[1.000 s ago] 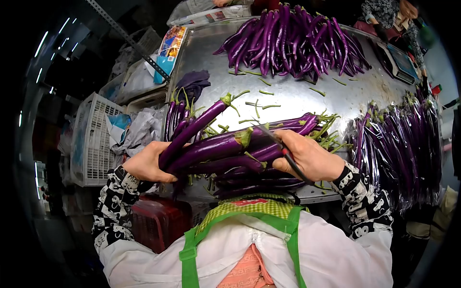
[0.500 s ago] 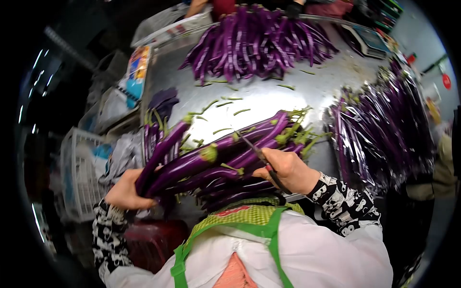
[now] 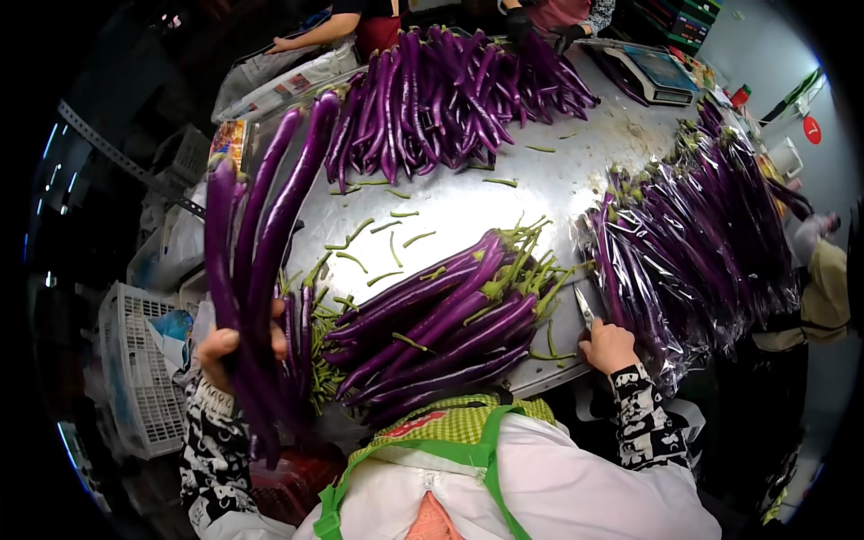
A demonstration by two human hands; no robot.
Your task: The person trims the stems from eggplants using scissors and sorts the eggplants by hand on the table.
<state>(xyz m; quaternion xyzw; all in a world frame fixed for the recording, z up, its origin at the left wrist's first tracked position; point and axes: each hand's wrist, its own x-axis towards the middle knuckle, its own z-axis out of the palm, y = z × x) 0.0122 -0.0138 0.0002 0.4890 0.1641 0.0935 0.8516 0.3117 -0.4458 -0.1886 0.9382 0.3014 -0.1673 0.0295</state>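
Note:
My left hand [image 3: 220, 349] is wrapped round several long purple eggplants [image 3: 292, 193], held up at the left table edge with their tops pointing away from me. My right hand [image 3: 609, 347] rests at the near right of the table, closed on scissors [image 3: 584, 307] whose pointed blades face away; the handles are hidden in my fingers. Between my hands lies a heap of eggplants [image 3: 432, 310], green stems mostly toward the right. Cut green stems [image 3: 393, 249] are scattered beyond it, and more stem bits [image 3: 326, 364] gather at its left end.
A large eggplant pile [image 3: 432, 108] covers the far side of the metal table [image 3: 540, 193]. Eggplants in clear plastic [image 3: 693, 256] lie to the right, below a scale [image 3: 661, 74]. A white basket [image 3: 144, 369] stands left. Two other people are across the table, one with gloved hands [image 3: 567, 38].
My left hand has lifted its eggplants up and to the left, off the heap. My right hand has moved right with the scissors, away from the stems.

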